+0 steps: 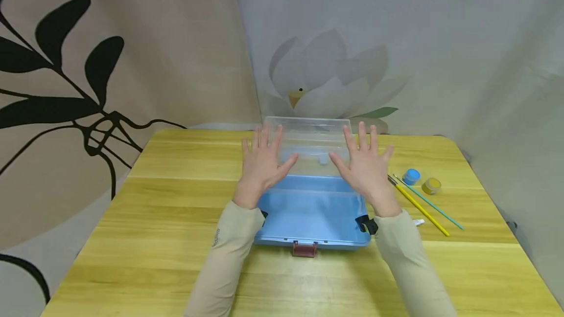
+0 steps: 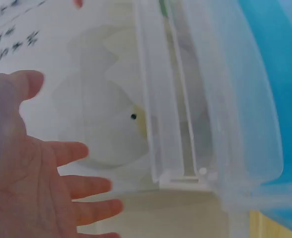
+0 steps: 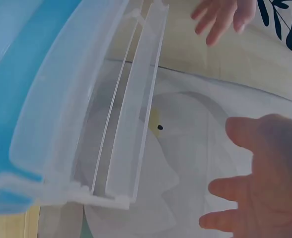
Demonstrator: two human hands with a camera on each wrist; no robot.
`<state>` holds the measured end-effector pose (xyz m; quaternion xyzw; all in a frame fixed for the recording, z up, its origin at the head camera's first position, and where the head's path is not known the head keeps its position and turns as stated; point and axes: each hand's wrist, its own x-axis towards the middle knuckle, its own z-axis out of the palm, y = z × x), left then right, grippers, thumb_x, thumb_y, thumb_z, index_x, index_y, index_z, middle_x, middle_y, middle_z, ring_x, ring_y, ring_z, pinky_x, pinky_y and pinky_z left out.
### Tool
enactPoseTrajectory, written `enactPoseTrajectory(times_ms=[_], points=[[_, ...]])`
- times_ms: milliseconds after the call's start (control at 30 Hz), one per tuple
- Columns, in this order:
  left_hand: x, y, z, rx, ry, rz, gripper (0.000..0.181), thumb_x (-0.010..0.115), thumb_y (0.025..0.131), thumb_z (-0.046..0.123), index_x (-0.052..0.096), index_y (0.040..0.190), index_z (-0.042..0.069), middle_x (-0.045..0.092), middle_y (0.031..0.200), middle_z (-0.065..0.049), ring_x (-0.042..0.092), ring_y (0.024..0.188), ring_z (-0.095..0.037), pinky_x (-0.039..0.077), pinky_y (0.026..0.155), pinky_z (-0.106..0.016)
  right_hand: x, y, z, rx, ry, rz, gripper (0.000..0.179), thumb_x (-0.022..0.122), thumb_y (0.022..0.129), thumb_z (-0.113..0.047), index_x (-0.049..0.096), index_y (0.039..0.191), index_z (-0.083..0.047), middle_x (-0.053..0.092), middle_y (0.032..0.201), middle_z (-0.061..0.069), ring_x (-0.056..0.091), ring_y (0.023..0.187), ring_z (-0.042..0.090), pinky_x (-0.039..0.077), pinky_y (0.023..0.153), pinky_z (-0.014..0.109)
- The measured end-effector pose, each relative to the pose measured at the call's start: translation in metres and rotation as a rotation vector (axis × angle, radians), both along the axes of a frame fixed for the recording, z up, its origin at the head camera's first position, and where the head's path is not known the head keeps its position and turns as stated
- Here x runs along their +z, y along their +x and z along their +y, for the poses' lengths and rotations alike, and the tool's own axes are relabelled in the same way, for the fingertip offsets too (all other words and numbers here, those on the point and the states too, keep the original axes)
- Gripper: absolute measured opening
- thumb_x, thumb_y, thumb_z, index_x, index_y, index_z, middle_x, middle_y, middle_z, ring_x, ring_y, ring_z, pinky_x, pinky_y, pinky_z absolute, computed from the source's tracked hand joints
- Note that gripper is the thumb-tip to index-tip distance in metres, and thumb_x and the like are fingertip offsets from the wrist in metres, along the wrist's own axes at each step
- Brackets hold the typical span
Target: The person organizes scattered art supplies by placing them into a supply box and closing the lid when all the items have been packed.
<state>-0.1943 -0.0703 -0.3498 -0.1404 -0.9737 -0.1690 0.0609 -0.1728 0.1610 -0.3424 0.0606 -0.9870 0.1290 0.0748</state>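
**Case open, both hands free**

Blue case [image 1: 313, 214] mid-counter [image 1: 176, 219], clear lid [image 1: 308, 133] standing open on its far side. Your left hand [image 1: 260, 165] hovers by the lid's left side, your right hand [image 1: 365, 168] by its right. Fingers spread apart on both, gripping nothing. Right of the case: yellow brush [image 1: 423, 210], teal brush [image 1: 434, 206], blue pot [image 1: 411, 176], yellow pot [image 1: 431, 186]. Step, my reading: hands-off moment at the open case. Next move likely calls for taking the lid's edges or reaching right; can't tell which.
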Motion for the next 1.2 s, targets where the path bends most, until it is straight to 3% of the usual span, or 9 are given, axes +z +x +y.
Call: enactPoseTrajectory(times_ms=[167, 267, 433, 567, 700, 900, 1000, 1067, 1200], points=[[0.005, 0.005, -0.027, -0.022, 0.163, -0.016, 0.070, 0.048, 0.094, 0.046, 0.028, 0.146, 0.005, 0.023, 0.150, -0.023, 0.023, 0.136, -0.041, 0.018, 0.108, -0.061, 0.000, 0.007, 0.017, 0.005, -0.096, 0.104, 0.069, 0.050, 0.095, -0.043, 0.026, 0.147, -0.006, 0.020, 0.151, 0.024, 0.014, 0.137, 0.043, 0.015, 0.100, 0.072], [0.004, 0.009, -0.041, -0.036, 0.238, -0.066, 0.068, 0.049, 0.095, 0.042, 0.028, 0.146, 0.001, 0.026, 0.149, -0.023, 0.024, 0.136, -0.039, 0.021, 0.109, -0.057, -0.003, 0.011, 0.027, 0.008, -0.178, 0.196, 0.062, 0.056, 0.093, -0.033, 0.036, 0.141, 0.001, 0.036, 0.142, 0.026, 0.030, 0.130, 0.044, 0.027, 0.100, 0.065], [-0.007, 0.015, -0.058, -0.013, 0.340, -0.178, 0.064, 0.043, 0.098, 0.040, 0.026, 0.146, 0.002, 0.024, 0.151, -0.019, 0.020, 0.138, -0.036, 0.020, 0.110, -0.054, -0.014, 0.017, 0.049, 0.003, -0.341, 0.341, 0.045, 0.060, 0.091, -0.016, 0.049, 0.128, 0.008, 0.054, 0.123, 0.028, 0.048, 0.113, 0.044, 0.041, 0.092, 0.058], [-0.020, 0.019, -0.067, -0.005, 0.428, -0.234, 0.059, 0.041, 0.100, 0.034, 0.026, 0.146, -0.001, 0.026, 0.150, -0.021, 0.021, 0.137, -0.038, 0.019, 0.111, -0.054, -0.026, 0.022, 0.067, -0.011, -0.379, 0.402, 0.034, 0.061, 0.089, -0.007, 0.057, 0.117, 0.010, 0.061, 0.105, 0.028, 0.057, 0.097, 0.042, 0.046, 0.078, 0.055], [-0.032, 0.025, -0.074, 0.013, 0.534, -0.304, 0.055, 0.039, 0.101, 0.029, 0.027, 0.145, -0.002, 0.028, 0.148, -0.023, 0.025, 0.135, -0.040, 0.024, 0.109, -0.053, -0.042, 0.029, 0.086, -0.041, -0.351, 0.347, 0.025, 0.063, 0.086, -0.002, 0.061, 0.108, 0.010, 0.063, 0.093, 0.026, 0.059, 0.085, 0.040, 0.048, 0.070, 0.051], [-0.053, 0.035, -0.083, 0.123, 0.669, -0.391, 0.047, 0.040, 0.100, 0.024, 0.037, 0.140, -0.001, 0.039, 0.142, -0.022, 0.038, 0.128, -0.038, 0.036, 0.103, -0.051, -0.066, 0.045, 0.117, -0.103, -0.299, 0.176, 0.015, 0.063, 0.084, 0.000, 0.063, 0.096, 0.008, 0.064, 0.081, 0.021, 0.061, 0.074, 0.037, 0.049, 0.061, 0.048], [-0.062, 0.041, -0.086, 0.137, 0.708, -0.438, 0.046, 0.040, 0.101, 0.025, 0.039, 0.140, 0.000, 0.042, 0.141, -0.021, 0.041, 0.126, -0.037, 0.039, 0.100, -0.050, -0.075, 0.052, 0.131, -0.128, -0.269, 0.102, 0.012, 0.063, 0.082, 0.000, 0.064, 0.092, 0.007, 0.064, 0.077, 0.018, 0.061, 0.070, 0.033, 0.048, 0.059, 0.044], [-0.066, 0.044, -0.087, 0.132, 0.755, -0.485, 0.046, 0.040, 0.101, 0.025, 0.039, 0.140, 0.000, 0.041, 0.141, -0.021, 0.041, 0.126, -0.036, 0.039, 0.101, -0.049, -0.081, 0.055, 0.139, -0.110, -0.241, 0.060, 0.011, 0.063, 0.081, 0.002, 0.065, 0.091, 0.006, 0.064, 0.075, 0.014, 0.060, 0.068, 0.030, 0.047, 0.058, 0.042], [-0.077, 0.045, -0.085, 0.097, 0.880, -0.548, 0.045, 0.041, 0.101, 0.021, 0.040, 0.138, -0.004, 0.041, 0.141, -0.023, 0.042, 0.127, -0.036, 0.038, 0.103, -0.045, -0.091, 0.059, 0.149, 0.008, -0.201, -0.030, 0.014, 0.064, 0.079, 0.007, 0.066, 0.093, 0.005, 0.065, 0.080, 0.013, 0.061, 0.073, 0.028, 0.050, 0.062, 0.042]])
